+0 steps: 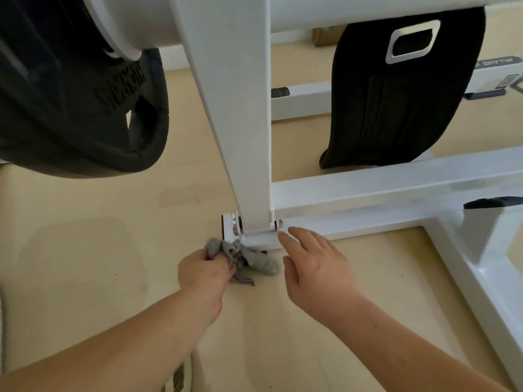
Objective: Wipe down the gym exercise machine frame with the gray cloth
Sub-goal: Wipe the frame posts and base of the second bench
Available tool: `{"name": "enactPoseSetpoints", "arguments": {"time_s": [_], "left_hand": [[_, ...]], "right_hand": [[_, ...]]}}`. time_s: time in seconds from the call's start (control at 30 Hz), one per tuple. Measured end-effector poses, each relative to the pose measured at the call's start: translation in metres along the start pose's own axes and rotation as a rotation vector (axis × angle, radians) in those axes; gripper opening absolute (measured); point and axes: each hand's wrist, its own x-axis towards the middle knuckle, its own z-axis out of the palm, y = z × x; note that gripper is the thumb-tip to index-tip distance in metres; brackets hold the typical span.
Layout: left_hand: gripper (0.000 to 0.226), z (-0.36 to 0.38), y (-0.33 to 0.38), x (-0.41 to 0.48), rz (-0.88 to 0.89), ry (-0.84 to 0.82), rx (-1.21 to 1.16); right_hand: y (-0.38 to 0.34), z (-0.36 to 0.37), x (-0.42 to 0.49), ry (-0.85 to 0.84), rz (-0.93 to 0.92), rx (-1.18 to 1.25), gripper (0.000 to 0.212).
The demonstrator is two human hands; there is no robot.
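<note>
The white machine frame has a slanted upright that meets a low floor beam at a bolted pivot. My left hand grips the crumpled gray cloth on the floor, just below and left of that pivot; part of the cloth lies loose to the right of my fingers. My right hand hovers with straight fingers beside the cloth, its fingertips at the front face of the floor beam near the pivot.
A black weight plate hangs at the upper left on a white sleeve. A black pad with a metal slot hangs behind the beam. More white frame bars run along the right, over a pale wooden floor.
</note>
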Motion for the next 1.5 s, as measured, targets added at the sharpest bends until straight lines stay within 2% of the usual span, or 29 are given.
{"name": "enactPoseSetpoints", "arguments": {"time_s": [0.1, 0.3, 0.4, 0.43, 0.5, 0.57, 0.63, 0.7, 0.83, 0.97, 1.07, 1.13, 1.3, 1.4, 1.5], "left_hand": [[0.013, -0.04, 0.013, 0.025, 0.352, 0.108, 0.357], [0.022, -0.013, 0.028, 0.043, 0.724, -0.218, 0.723], [0.048, -0.004, 0.038, 0.052, 0.661, -0.381, 0.934], [0.055, -0.007, 0.035, 0.052, 0.666, -0.451, 0.93], [0.062, -0.016, 0.015, 0.039, 0.694, -0.534, 0.752], [0.064, -0.027, -0.01, 0.022, 0.739, -0.527, 0.679], [0.065, -0.034, -0.02, 0.02, 0.782, -0.514, 0.77], [0.062, -0.027, -0.005, 0.041, 0.783, -0.515, 0.857], [0.059, 0.001, 0.048, 0.07, 0.678, -0.49, 1.113], [0.062, -0.016, 0.008, 0.046, 0.768, -0.43, 0.953], [0.068, -0.032, -0.021, 0.021, 0.825, -0.447, 0.861], [0.071, -0.026, -0.011, 0.033, 0.85, -0.457, 0.892], [0.057, 0.003, 0.053, 0.071, 0.643, -0.484, 1.154], [0.076, -0.001, 0.044, 0.064, 0.787, -0.487, 1.266], [0.077, -0.024, 0.013, 0.043, 0.851, -0.47, 1.096]], "right_hand": [[-0.004, 0.0, 0.007, 0.173, -0.025, 0.025, 0.051], [-0.005, 0.001, 0.013, 0.346, -0.089, -0.012, 0.067], [0.002, 0.002, 0.021, 0.273, -0.125, -0.118, 0.077], [0.003, 0.004, 0.022, 0.255, -0.12, -0.136, 0.079], [0.004, 0.007, 0.023, 0.269, -0.117, -0.148, 0.08], [0.006, 0.01, 0.028, 0.314, -0.13, -0.138, 0.073], [0.007, 0.012, 0.032, 0.341, -0.133, -0.125, 0.066], [0.006, 0.01, 0.036, 0.35, -0.117, -0.124, 0.062], [0.004, 0.005, 0.037, 0.336, -0.107, -0.116, 0.061], [0.005, 0.002, 0.036, 0.332, -0.117, -0.132, 0.059], [0.002, 0.003, 0.035, 0.338, -0.095, -0.145, 0.059], [0.001, 0.004, 0.037, 0.357, -0.088, -0.137, 0.057], [-0.001, 0.001, 0.038, 0.382, -0.086, -0.128, 0.055], [0.0, 0.004, 0.037, 0.395, -0.083, -0.114, 0.056], [0.002, 0.006, 0.037, 0.402, -0.091, -0.11, 0.058]]}}
